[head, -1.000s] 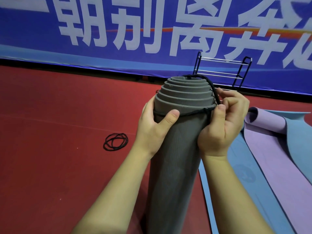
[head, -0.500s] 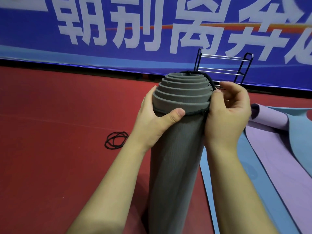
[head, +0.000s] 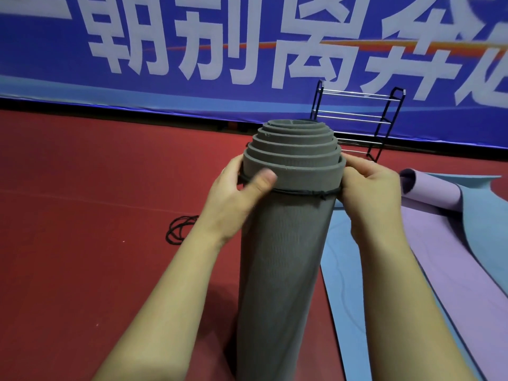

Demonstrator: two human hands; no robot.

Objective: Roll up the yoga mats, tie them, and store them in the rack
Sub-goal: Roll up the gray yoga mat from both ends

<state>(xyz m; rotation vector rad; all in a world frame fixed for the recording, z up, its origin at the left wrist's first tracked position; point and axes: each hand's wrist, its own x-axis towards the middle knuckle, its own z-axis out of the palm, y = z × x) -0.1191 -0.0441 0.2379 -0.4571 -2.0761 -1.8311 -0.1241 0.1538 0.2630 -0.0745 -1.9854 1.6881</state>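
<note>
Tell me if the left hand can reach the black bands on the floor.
Probably, once freed: left hand grips the rolled grey mat; the black bands lie unobstructed beside its forearm.

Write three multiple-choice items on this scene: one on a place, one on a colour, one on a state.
1. Where does the rack stand?
A. Before the blue banner, beyond the rolled mat
B. At the far left of the view
C. Behind the person

2. What colour is the rolled mat?
A. Purple
B. Grey
C. Blue

3. How does the black band sit?
A. Loose across the roll's open end
B. Dangling from one finger
C. Around the roll just below its top end, between the left hand and the right hand

Answers:
1. A: the rack stands upright against the banner, behind the roll's top.
2. B: its coils and outer skin are grey.
3. C: the band rings the roll, and both hands grip at its level.
</note>
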